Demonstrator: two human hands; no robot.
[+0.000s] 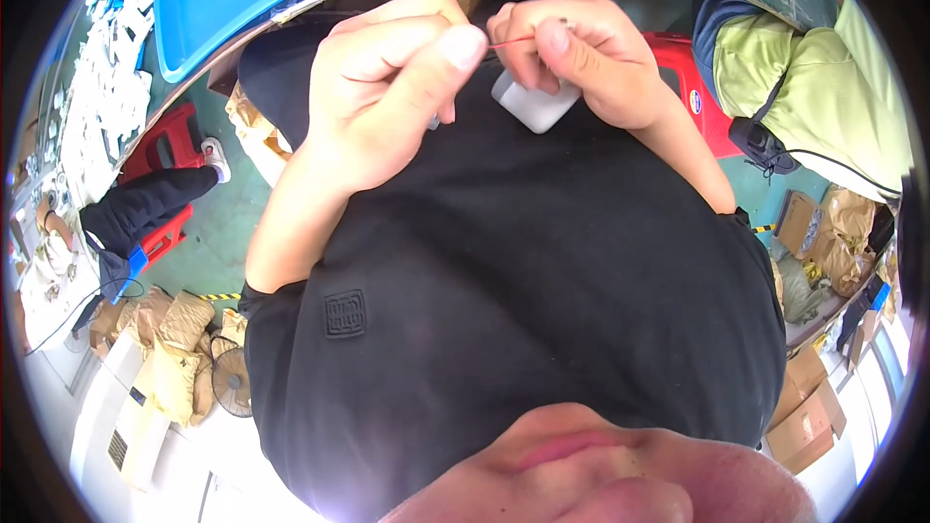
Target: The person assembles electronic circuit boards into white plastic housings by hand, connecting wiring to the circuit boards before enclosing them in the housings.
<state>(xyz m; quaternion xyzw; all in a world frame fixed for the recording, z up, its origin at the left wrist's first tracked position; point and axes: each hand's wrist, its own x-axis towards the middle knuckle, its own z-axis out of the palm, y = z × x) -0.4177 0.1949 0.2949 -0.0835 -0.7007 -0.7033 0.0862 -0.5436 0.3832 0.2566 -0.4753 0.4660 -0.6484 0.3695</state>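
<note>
My left hand [383,87] is closed in a pinch, thumb against the curled fingers, with one end of a thin red wire [510,43] at its thumb tip. My right hand [586,53] is closed too, its thumb and fingers around the other end of that wire. Below the right fingers is a small white rounded case [536,108], partly covered by them; whether the wire joins it cannot be made out. Under the left hand a small greyish bit shows, too hidden to name. Both hands are raised in front of my black shirt, near the table edge.
A blue tray [228,0] lies on the table beyond my left hand, beside many white pieces [121,58]. At the right sits a person in a light green top [775,68], near a red stool [693,97]. Cartons [809,416] and a fan [231,380] stand behind.
</note>
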